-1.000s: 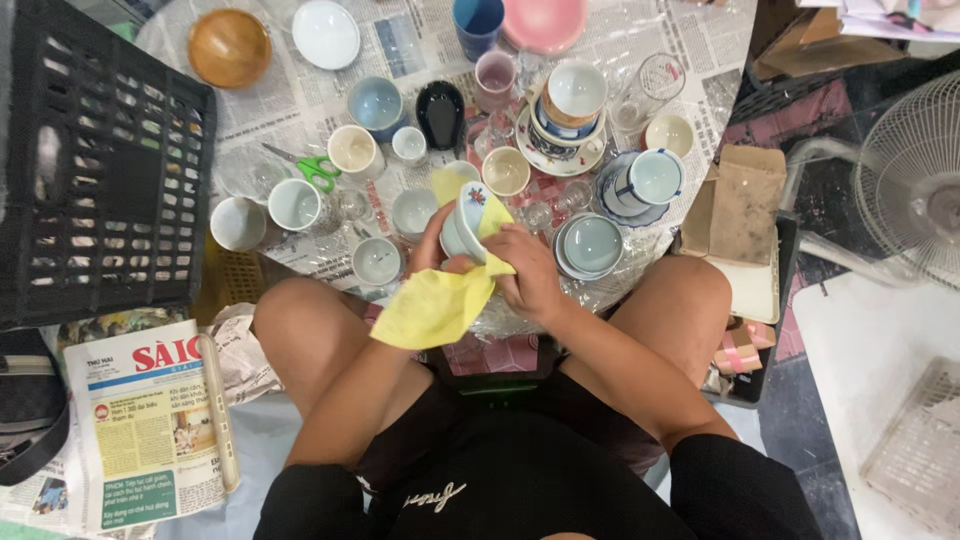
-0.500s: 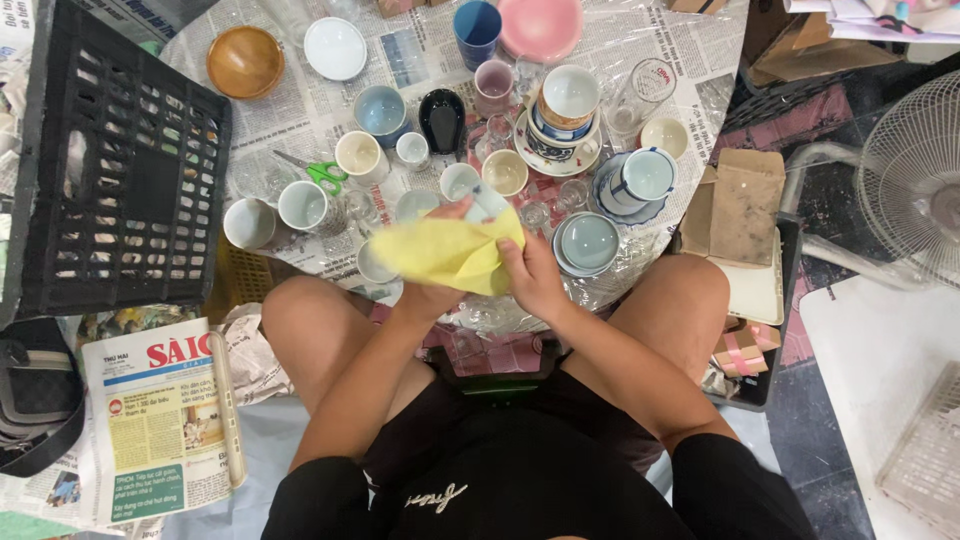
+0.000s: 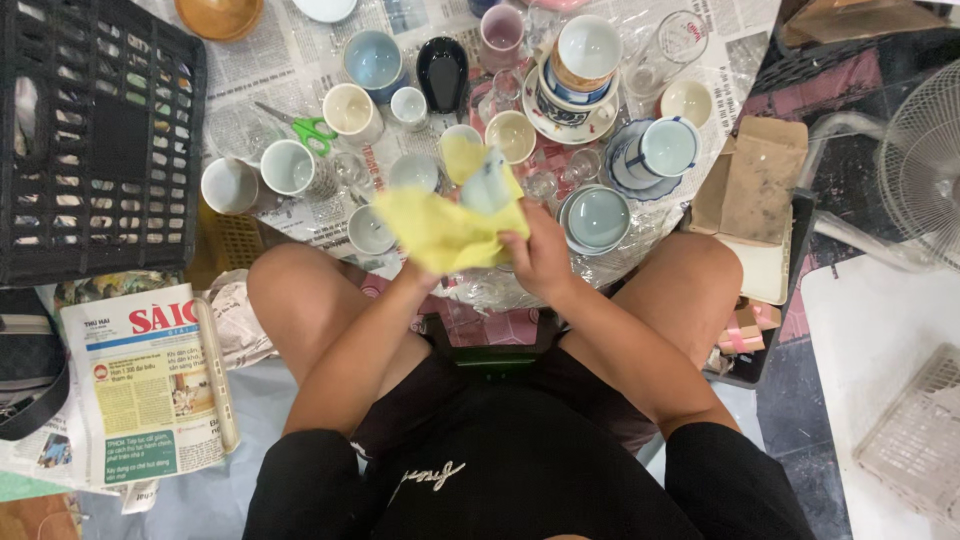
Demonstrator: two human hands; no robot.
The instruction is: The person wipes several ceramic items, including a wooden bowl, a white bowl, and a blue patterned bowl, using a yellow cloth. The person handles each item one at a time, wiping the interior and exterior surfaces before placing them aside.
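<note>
- Since the earlier frame both hands rose a little, and the cloth (image 3: 440, 225) now bunches higher around the cup (image 3: 488, 185).
- Before, the cloth spread flat over the cup; now a pale blue part of the cup shows at the top, just above my right fingers.
- Right hand (image 3: 540, 255) is closed on the cup through the cloth, fingers curled tight.
- Left hand (image 3: 415, 270) is mostly hidden under the cloth; it seems to grip the cloth from below, but how far the fingers close I cannot tell.
- I judge the wiping goes on, with the cup turned to a new side.
- Beyond my fingers stand many cups, and scissors (image 3: 305, 127) far to the left.
</note>
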